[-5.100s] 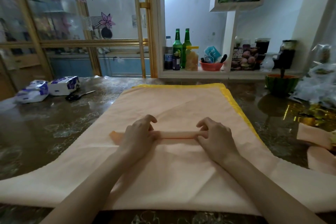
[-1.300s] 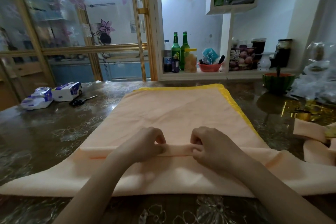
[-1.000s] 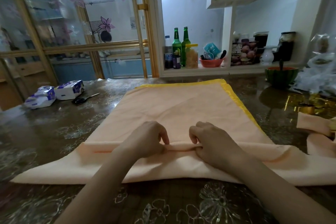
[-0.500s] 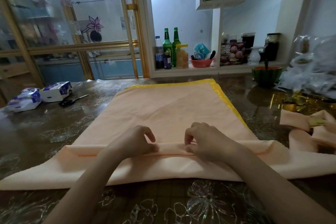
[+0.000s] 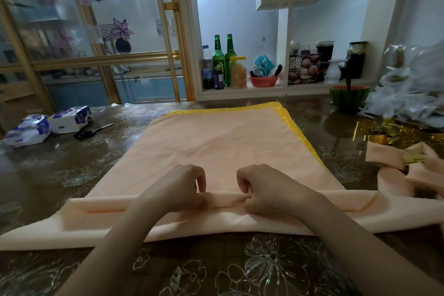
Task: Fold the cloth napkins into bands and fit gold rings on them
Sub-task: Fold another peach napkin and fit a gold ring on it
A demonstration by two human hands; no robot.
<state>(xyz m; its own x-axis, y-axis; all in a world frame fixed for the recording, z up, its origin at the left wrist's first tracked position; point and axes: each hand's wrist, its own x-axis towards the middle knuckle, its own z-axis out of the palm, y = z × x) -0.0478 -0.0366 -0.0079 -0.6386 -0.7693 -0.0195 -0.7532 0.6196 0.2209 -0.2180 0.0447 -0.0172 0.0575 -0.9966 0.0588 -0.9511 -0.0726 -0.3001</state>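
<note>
A peach cloth napkin [image 5: 216, 142] with a yellow hem lies spread on the table, its near part folded into a flat band running left to right. My left hand [image 5: 177, 187] and my right hand [image 5: 262, 187] sit side by side at the band's middle, fingers curled, pinching its upper fold. At the right, folded peach napkins [image 5: 396, 170] lie with a gold ring [image 5: 413, 158] round one of them. Loose gold rings [image 5: 378, 136] lie behind them.
The table [image 5: 60, 170] has a glossy flower-patterned top. Scissors [image 5: 92, 131] and two tissue packs [image 5: 48, 122] lie at the far left. A watermelon-shaped bowl [image 5: 348, 98] and clear plastic bags [image 5: 408, 94] stand at the far right. A shelf with bottles [image 5: 223, 60] runs behind.
The napkin's folded band has grown wider and moved toward me as both hands folded it over again. My hands stay pinched at the band's middle.
</note>
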